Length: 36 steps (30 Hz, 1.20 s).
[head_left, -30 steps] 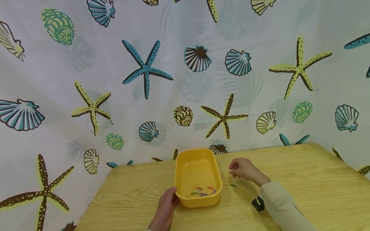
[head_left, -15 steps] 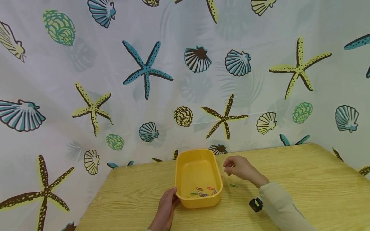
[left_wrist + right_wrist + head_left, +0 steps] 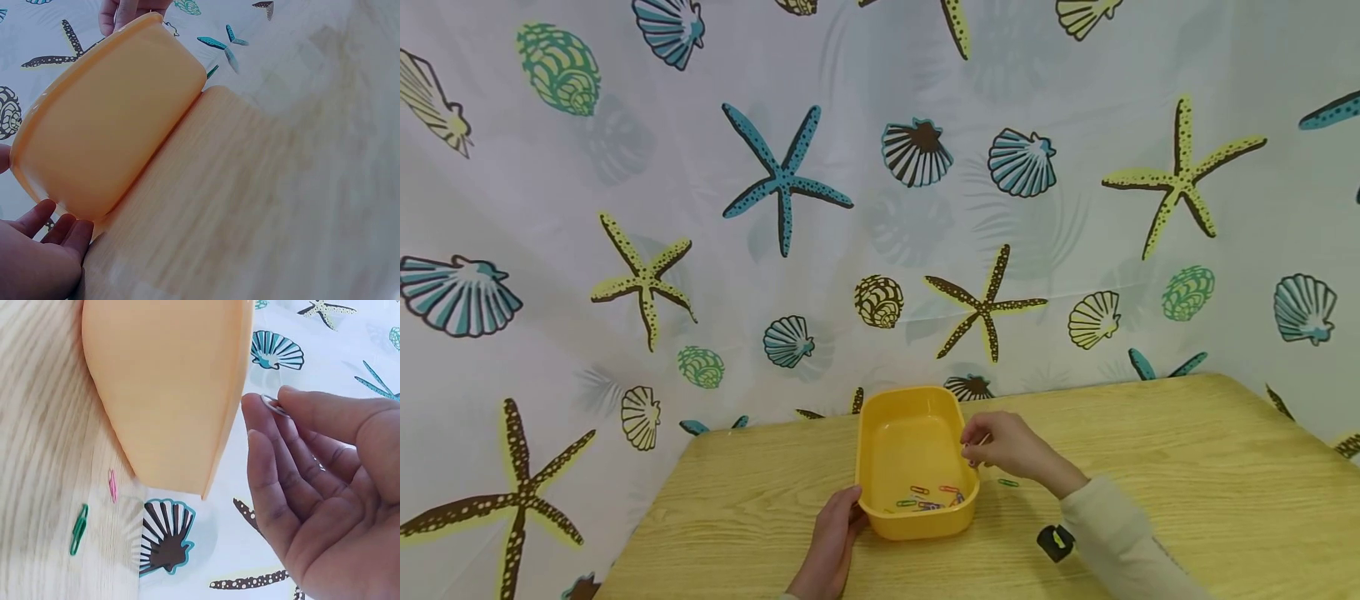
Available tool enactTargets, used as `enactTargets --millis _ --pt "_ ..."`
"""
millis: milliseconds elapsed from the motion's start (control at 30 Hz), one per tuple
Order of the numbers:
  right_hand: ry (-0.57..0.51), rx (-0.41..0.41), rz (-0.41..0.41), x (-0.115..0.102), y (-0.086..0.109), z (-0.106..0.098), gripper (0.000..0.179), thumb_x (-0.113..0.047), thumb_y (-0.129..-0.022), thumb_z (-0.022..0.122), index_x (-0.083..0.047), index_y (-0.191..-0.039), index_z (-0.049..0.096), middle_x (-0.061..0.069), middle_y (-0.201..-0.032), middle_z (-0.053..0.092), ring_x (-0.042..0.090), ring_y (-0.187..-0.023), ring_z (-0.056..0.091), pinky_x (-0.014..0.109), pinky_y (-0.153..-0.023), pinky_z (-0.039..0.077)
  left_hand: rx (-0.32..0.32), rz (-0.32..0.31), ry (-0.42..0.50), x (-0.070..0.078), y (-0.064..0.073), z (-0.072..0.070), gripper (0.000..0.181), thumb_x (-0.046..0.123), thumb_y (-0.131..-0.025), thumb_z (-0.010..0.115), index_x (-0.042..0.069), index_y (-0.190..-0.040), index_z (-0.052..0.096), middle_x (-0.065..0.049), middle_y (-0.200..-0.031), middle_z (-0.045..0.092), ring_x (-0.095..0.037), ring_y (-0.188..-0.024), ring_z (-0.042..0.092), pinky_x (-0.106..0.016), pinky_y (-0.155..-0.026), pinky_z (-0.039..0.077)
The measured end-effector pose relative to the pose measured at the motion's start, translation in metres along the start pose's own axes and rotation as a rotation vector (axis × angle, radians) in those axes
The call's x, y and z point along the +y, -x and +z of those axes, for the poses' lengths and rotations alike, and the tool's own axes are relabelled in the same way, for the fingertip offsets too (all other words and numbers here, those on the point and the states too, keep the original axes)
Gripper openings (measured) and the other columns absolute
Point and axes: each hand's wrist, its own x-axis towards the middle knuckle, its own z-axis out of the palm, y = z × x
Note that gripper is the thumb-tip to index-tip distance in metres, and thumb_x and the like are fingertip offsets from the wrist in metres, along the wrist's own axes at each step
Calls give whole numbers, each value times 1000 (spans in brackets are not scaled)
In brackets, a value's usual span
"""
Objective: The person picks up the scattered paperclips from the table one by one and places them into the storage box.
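Observation:
A yellow plastic bin (image 3: 917, 527) stands on the wooden table, with several coloured paper clips (image 3: 928, 505) lying at its near end. My left hand (image 3: 829, 533) grips the bin's near left corner; in the left wrist view its fingertips (image 3: 80, 234) press on the outer wall while the thumb sits at the rim. Just by the bin's right rim is my right hand (image 3: 1011, 450). Its thumb and forefinger pinch a whitish paper clip (image 3: 274, 406), seen in the right wrist view. A green paper clip (image 3: 79, 530) and a pink paper clip (image 3: 112, 485) lie on the table right of the bin.
The wooden table (image 3: 1157, 467) reaches back to a white curtain (image 3: 850, 233) printed with shells and starfish. A small black device (image 3: 1055, 542) is at the right wrist, under the sleeve (image 3: 1116, 529).
My right hand has moved left with the pinched paper clip, from above the table to the bin's right rim. The left hand and the bin have stayed put.

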Motion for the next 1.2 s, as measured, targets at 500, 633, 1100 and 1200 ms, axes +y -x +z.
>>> enactTargets --millis 500,633,1100,1200 --pt "-42 -125 -16 -1 1 17 5 -4 -88 68 -3 -89 63 1 -77 63 19 -66 65 34 -48 53 -17 14 -10 2 3 0 44 27 -102 48 -11 -126 46 -18 -122 52 -26 -110 52 -43 -101 42" --pt "-35 -129 -9 -2 1 19 5 -4 -88 68 -4 -88 63 0 -77 62 20 -67 65 28 -48 51 -21 19 -12 2 4 0 45 28 -101 48 -10 -125 47 -18 -122 53 -25 -109 52 -43 -101 42" --pt "-18 -123 -25 -3 1 18 7 -7 -87 70 -5 -88 64 -1 -75 62 21 -66 61 26 -49 51 -27 24 -12 1 4 -1 46 28 -101 48 -10 -125 47 -19 -124 52 -25 -110 52 -43 -101 42" --pt "-23 -117 -36 -4 2 17 8 -7 -86 71 -4 -88 64 -1 -74 62 21 -65 59 26 -49 51 -23 20 -13 1 4 -1 46 28 -101 48 -10 -126 47 -18 -124 52 -25 -111 52 -43 -101 42"
